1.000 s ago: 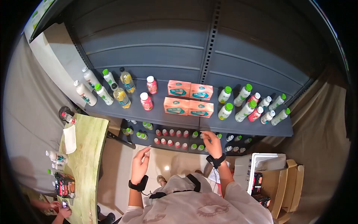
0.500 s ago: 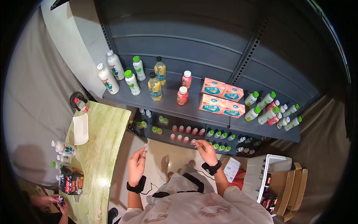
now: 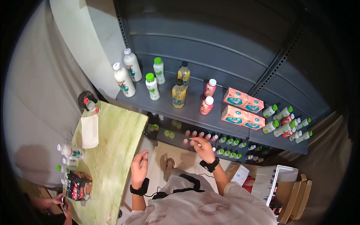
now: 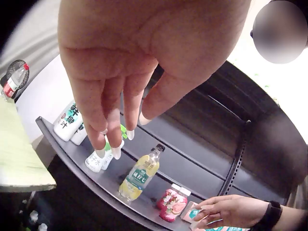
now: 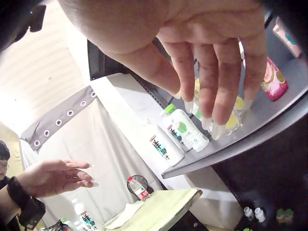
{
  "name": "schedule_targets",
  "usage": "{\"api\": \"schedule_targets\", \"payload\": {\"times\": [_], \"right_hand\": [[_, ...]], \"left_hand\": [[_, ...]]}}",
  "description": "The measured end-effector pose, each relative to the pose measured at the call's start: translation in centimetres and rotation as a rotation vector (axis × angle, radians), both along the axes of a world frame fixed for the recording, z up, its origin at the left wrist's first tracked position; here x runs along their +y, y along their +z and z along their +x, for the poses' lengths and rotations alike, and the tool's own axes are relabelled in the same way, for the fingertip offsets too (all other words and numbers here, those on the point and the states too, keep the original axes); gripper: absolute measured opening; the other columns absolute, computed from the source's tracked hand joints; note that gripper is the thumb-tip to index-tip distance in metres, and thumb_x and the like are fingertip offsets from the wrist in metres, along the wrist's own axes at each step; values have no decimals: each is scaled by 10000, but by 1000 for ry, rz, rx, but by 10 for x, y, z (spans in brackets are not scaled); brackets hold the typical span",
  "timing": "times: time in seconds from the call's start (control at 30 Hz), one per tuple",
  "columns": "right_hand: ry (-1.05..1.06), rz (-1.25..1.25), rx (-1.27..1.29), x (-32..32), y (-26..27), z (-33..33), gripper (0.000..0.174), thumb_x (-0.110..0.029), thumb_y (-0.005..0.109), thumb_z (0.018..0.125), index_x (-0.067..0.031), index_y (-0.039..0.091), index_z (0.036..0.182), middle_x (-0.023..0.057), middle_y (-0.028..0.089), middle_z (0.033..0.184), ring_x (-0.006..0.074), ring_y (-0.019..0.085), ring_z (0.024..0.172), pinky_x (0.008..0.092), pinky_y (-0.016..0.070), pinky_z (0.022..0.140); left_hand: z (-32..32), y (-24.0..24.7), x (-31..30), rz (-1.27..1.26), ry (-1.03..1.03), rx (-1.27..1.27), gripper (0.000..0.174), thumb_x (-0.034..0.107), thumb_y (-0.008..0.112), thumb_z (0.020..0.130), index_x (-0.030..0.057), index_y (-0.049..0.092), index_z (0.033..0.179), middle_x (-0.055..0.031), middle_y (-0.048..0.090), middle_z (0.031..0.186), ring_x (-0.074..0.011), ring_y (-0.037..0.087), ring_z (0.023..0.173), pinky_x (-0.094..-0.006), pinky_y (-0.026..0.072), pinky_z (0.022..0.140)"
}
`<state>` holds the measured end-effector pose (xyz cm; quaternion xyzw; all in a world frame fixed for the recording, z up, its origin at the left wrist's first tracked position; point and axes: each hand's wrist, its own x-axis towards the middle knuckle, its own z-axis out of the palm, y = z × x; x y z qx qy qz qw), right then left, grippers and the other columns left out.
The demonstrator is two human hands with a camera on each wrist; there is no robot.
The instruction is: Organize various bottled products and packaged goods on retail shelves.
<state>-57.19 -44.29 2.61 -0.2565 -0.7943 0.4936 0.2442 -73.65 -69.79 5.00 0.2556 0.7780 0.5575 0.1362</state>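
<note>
My left hand [image 3: 139, 168] is held in the air before the table's right edge, palm up, fingers loosely bent and holding nothing. Farther right, my empty right hand [image 3: 203, 150] hangs in front of the grey shelf [image 3: 193, 101], fingers relaxed. On that shelf stand white bottles [image 3: 124, 80], green-capped bottles [image 3: 152, 87], lemon drink bottles [image 3: 179, 95], pink bottles [image 3: 206, 105] and pink boxes [image 3: 234, 116]. In the left wrist view a lemon bottle [image 4: 139, 177] shows below the fingers. The right fingers partly hide the lemon bottles in the right wrist view.
A green table [image 3: 116, 150] at left bears a paper sheet [image 3: 90, 131], a red-capped bottle [image 3: 91, 106], several white bottles and a dark package [image 3: 79, 186]. A lower shelf holds rows of small bottles. Cartons [image 3: 294, 198] stand at right; another person's hands [image 3: 60, 202] show at lower left.
The head view has swung left, so the shelf goods appear farther right and more of the table shows. Both hands stay raised and empty.
</note>
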Motion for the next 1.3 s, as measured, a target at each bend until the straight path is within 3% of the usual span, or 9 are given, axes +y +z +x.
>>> {"api": "schedule_targets", "payload": {"times": [0.23,0.43,0.7,0.8,0.93,1.2,1.3], "right_hand": [[-84,27,118,6,6,-51,214,-45,610,875,-25,636,1087,103,655,907,232,650,773,309,507,671],[-274,61,137,14,31,-32,243,-14,595,858,-26,636,1097,104,657,935,231,655,843,314,521,704],[-539,91,99,12,29,75,265,-6,566,852,-27,633,1107,118,645,944,241,651,833,323,520,734],[-679,118,61,0,28,129,262,17,572,856,-37,646,1101,92,638,917,178,638,818,273,488,676],[-836,149,-9,-23,32,199,208,-40,602,861,-27,644,1065,137,647,919,258,649,810,336,509,711],[-1034,159,-117,-71,44,309,180,-86,615,888,-21,650,1053,144,656,929,265,655,833,344,506,707],[-1100,109,-141,-86,44,334,191,-111,608,894,-24,652,1058,145,662,968,245,661,865,324,508,639]], "left_hand": [[-54,38,35,-46,-159,102,225,74,555,929,-13,636,1121,-155,663,998,-234,619,871,-309,480,794],[-63,60,82,-87,-360,155,224,60,552,926,-18,633,1120,-160,660,1017,-259,631,920,-315,481,805],[-15,51,137,-27,-628,158,230,84,557,931,-5,633,1129,-154,661,1043,-271,633,949,-322,482,829],[23,56,152,-5,-738,122,234,67,561,926,-4,628,1139,-148,655,1063,-250,631,952,-310,484,835],[80,52,160,-15,-815,39,235,54,561,921,-3,624,1141,-138,653,1070,-225,631,944,-300,490,828],[172,31,167,43,-1007,25,247,32,563,901,0,625,1137,-142,662,1048,-238,638,939,-307,487,837],[200,32,175,12,-1066,48,239,41,562,903,-1,628,1130,-147,664,1041,-248,640,940,-315,484,843]]}}
